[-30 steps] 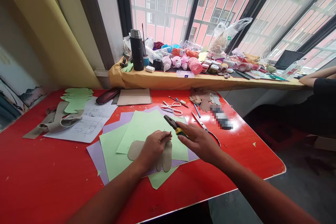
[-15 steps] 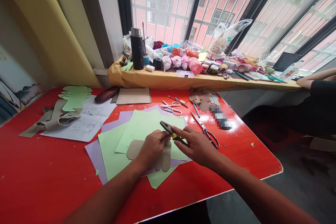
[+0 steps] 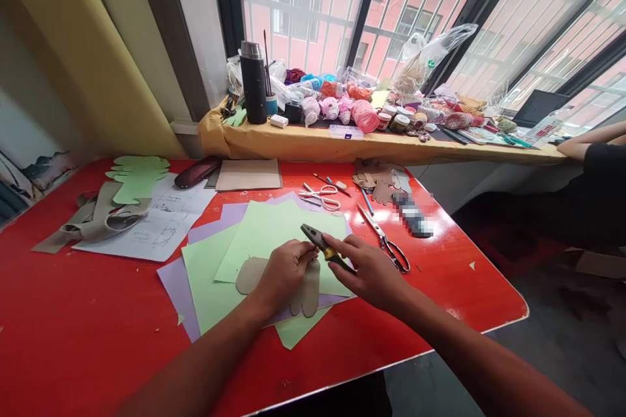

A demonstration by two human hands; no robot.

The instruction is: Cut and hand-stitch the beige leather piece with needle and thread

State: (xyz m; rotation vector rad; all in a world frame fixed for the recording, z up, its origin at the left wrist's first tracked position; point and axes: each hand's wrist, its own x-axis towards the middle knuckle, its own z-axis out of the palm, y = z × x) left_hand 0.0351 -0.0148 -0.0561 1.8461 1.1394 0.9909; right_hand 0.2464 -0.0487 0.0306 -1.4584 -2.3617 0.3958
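My left hand is closed on a grey-beige leather piece, whose rounded lobes hang toward me and whose broad end shows left of the hand. My right hand holds pliers with dark jaws and a yellow and dark green handle, the jaws pointing up and left. Between the two hands, the fingertips of the left are close beside the pliers. Whatever is pinched at those fingertips is too small to make out. Underneath lie green sheets and purple sheets of paper.
Large scissors and white-handled scissors lie beyond the papers on the red table. Leather scraps are at the back right. A drawn sheet lies left. Yarn and a thermos stand on the ledge. Someone's arm is far right.
The view has shifted slightly. My right hand and the pliers have moved a little to the right; my left hand still holds the leather.
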